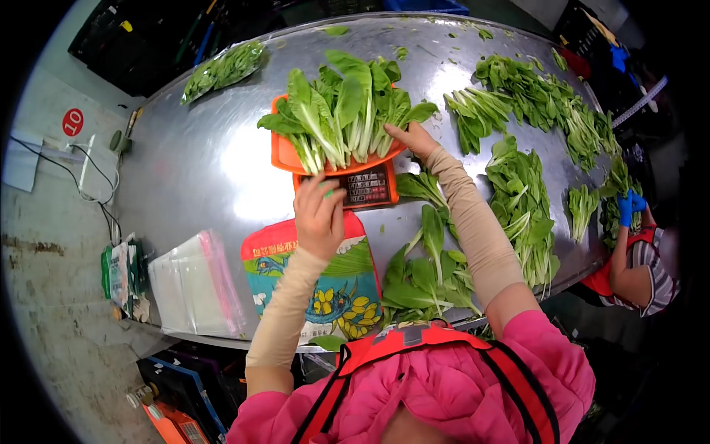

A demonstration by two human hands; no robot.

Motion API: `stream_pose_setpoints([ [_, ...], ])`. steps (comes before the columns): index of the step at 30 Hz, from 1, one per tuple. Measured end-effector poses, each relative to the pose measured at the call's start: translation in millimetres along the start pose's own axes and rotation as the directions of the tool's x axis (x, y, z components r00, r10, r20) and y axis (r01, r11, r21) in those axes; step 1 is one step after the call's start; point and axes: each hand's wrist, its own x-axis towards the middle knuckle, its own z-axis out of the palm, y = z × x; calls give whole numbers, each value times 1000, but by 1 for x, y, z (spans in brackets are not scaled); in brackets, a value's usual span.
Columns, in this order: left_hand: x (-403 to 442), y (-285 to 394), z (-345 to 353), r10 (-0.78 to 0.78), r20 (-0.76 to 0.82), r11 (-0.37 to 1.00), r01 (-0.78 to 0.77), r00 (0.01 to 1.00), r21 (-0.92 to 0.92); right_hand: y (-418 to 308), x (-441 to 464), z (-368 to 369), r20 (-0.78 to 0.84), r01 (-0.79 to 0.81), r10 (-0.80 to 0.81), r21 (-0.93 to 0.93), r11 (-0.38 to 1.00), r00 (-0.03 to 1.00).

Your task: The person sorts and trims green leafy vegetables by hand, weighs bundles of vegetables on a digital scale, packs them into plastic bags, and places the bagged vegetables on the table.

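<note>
While the bunched, pale-stemmed green leafy vegetables (pixel 344 111) lie in the shallow orange plastic tray (pixel 285 154) of an orange scale with a black keypad (pixel 367 186), the left hand (pixel 319 214) is at the tray's near side, its fingers loosely bent and grasping nothing visible. The right hand (pixel 416 140) is at the tray's right end, thumb toward the outer leaves; its other fingers are hidden, so whether it grasps the rim cannot be told. The scale stands on a grey metal bench (pixel 185 170). Nearer the person are a multicoloured printed bag (pixel 314 277) and, to its left, a stack of clear plastic bags (pixel 194 288). Loose green heaps (pixel 521 207) lie at right; a blue-gloved co-worker (pixel 640 270) is beyond them.
</note>
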Motion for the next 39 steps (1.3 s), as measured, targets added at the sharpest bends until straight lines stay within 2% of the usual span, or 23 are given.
stream_pose_setpoints([
  [3, -71, 4, -1, -57, 82, 998, 57, 995, -3, 37, 8, 5, 59, -143, 130, 415, 898, 990],
  [4, -92, 8, -4, -87, 130, 996, 86, 988, 9, 33, 2, 4, 70, -148, 131, 408, 901, 989],
  [6, -123, 14, -7, -140, 169, 990, 138, 976, 27, 26, -9, 3, 124, -196, 152, 633, 749, 981],
  [8, -153, 20, -10, -270, 213, 962, 257, 939, 89, 39, -7, 1, 188, -283, 212, 620, 732, 959],
  [10, -177, 21, -5, -356, 255, 935, 338, 899, 112, 37, -13, 5, 78, -218, 233, 710, 669, 969],
  [11, -187, 22, 1, -352, 246, 933, 319, 903, 165, 35, -15, 7, -5, -171, 262, 746, 644, 965],
  [12, -191, 23, 5, -344, 239, 930, 295, 908, 217, 36, -14, 7, 0, -175, 259, 739, 651, 966],
  [15, -197, 21, 10, -357, 224, 923, 305, 907, 235, 37, -13, 5, -201, -25, 283, 774, 633, 938],
  [20, -197, 19, 10, -337, 201, 931, 295, 920, 213, 39, -17, -4, -332, 56, 327, 771, 634, 885],
  [22, -196, 20, 10, -361, 203, 923, 318, 910, 216, 27, -35, -8, -310, 229, 141, 881, 415, 940],
  [23, -197, 19, 11, -346, 211, 930, 306, 914, 202, 21, -47, -13, -264, 209, 106, 907, 367, 959],
  [24, -198, 17, 11, -341, 202, 932, 303, 918, 199, 22, -57, -16, -280, 222, 110, 902, 370, 954],
  [26, -201, 16, 12, -336, 197, 935, 299, 921, 192, 26, -78, -20, -213, 190, 13, 897, 400, 977],
  [27, -201, 17, 12, -349, 194, 930, 312, 917, 196, 30, -90, -19, -219, 194, 17, 895, 401, 976],
  [30, -200, 17, 11, -357, 201, 927, 319, 912, 195, 46, -134, -11, -89, 55, 65, 914, 403, 994],
  [32, -200, 17, 10, -352, 218, 931, 315, 910, 185, 38, -168, 13, -98, -15, 288, 930, 367, 953],
  [33, -201, 17, 10, -356, 212, 930, 323, 910, 175, 43, -185, 22, -107, -10, 298, 930, 366, 949],
  [35, -200, 14, 8, -342, 225, 937, 314, 912, 149, 56, -212, 36, -114, -126, 354, 798, 589, 928],
  [38, -198, 17, 8, -364, 255, 931, 344, 896, 120, 62, -228, 34, -148, -119, 355, 767, 631, 923],
  [39, -197, 18, 7, -374, 250, 927, 355, 893, 122, 66, -225, 24, -201, -116, 352, 702, 703, 914],
])
